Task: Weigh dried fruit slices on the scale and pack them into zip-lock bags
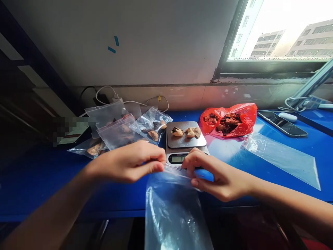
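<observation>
A clear plastic bag (174,211) hangs from its top edge between my two hands, in front of the scale and over the table's front edge. My left hand (135,161) is closed, with its thumb and forefinger pinching the bag's left top corner. My right hand (215,173) has its bent fingers and thumb around the right side of the same edge. Just beyond stands a kitchen scale (171,142), its display partly covered by my right fingers. Dried brown-and-cream pieces (192,132) lie on its metal plate.
Left of the scale lie zip bags (117,128), some holding dried pieces. A red plastic bag (249,121) with brown chunks sits right of it. Farther right are a flat clear bag (286,161), a phone (283,124) and a white mouse-like object (288,117). Cables (104,95) run along the wall.
</observation>
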A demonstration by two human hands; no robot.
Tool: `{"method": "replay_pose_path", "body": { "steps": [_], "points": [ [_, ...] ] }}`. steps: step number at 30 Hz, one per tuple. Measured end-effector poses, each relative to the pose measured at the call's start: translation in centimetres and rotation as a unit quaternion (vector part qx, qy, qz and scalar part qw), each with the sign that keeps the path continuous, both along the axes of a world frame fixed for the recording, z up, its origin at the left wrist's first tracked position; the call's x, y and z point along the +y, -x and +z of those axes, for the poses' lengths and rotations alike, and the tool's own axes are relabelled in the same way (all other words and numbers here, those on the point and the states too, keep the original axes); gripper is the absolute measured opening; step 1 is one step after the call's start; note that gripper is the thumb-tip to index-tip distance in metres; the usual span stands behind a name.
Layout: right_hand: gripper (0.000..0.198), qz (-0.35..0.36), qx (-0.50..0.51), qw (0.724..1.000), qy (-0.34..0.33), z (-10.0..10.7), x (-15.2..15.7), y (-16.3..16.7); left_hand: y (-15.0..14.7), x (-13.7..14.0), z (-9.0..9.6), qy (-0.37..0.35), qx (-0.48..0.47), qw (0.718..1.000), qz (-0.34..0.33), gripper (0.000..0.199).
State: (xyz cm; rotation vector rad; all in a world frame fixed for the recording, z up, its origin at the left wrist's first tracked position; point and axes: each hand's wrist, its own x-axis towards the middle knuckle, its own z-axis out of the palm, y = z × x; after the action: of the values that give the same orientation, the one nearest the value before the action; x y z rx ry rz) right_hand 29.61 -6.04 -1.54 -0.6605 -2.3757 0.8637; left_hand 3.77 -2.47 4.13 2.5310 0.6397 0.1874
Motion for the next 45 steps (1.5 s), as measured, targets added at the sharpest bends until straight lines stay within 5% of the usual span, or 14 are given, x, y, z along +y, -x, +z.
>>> {"method": "replay_pose_path", "body": {
  "steps": [4,7,10,15,23,26,28,31,34,37,41,45],
  "points": [
    [0.006,0.011,0.003,1.0,-0.027,0.2,0.1,0.0,1.1,0.9,0.3,-0.024,-0.004,0.999,0.042,0.035],
    [0.01,-0.043,0.017,0.996,-0.075,-0.1,0.0,0.5,0.9,0.6,-0.2,-0.086,-0.035,0.986,0.136,0.033],
    [0.012,-0.118,0.051,0.978,-0.164,0.0,-0.1,1.7,0.0,-0.6,-0.8,-0.164,-0.095,0.964,0.187,0.07],
    [0.007,-0.119,0.137,0.964,-0.196,1.1,0.2,4.3,-1.8,-2.7,-2.5,-0.3,-0.083,0.943,0.115,0.115],
    [0.006,-0.078,0.129,0.982,-0.113,2.5,0.5,4.6,-1.7,-0.9,-4.2,-0.264,-0.153,0.944,0.126,0.104],
    [0.013,-0.046,0.146,0.977,-0.147,3.4,2.0,3.8,-1.1,-0.3,-3.5,-0.259,-0.176,0.939,0.141,0.093],
    [0.018,-0.101,0.153,0.962,-0.201,3.6,4.0,3.2,-0.6,0.0,-2.9,-0.256,-0.176,0.936,0.166,0.094],
    [0.023,-0.207,0.016,0.938,-0.277,3.2,7.1,2.6,0.2,0.6,-2.3,-0.241,-0.172,0.931,0.213,0.098],
    [0.041,-0.216,-0.187,0.912,-0.295,2.3,8.9,2.7,0.7,1.0,-2.1,-0.239,-0.17,0.927,0.235,0.099],
    [0.037,-0.23,-0.247,0.898,-0.284,1.3,9.3,3.3,0.5,1.2,-2.5,-0.243,-0.167,0.928,0.229,0.1],
    [0.029,-0.264,-0.205,0.903,-0.27,0.8,9.5,3.1,0.1,1.3,-3.0,-0.248,-0.147,0.93,0.227,0.102],
    [0.034,-0.291,-0.049,0.91,-0.292,2.1,8.8,2.4,-0.1,1.9,-3.6,-0.231,-0.127,0.934,0.242,0.105]
  ]
}}
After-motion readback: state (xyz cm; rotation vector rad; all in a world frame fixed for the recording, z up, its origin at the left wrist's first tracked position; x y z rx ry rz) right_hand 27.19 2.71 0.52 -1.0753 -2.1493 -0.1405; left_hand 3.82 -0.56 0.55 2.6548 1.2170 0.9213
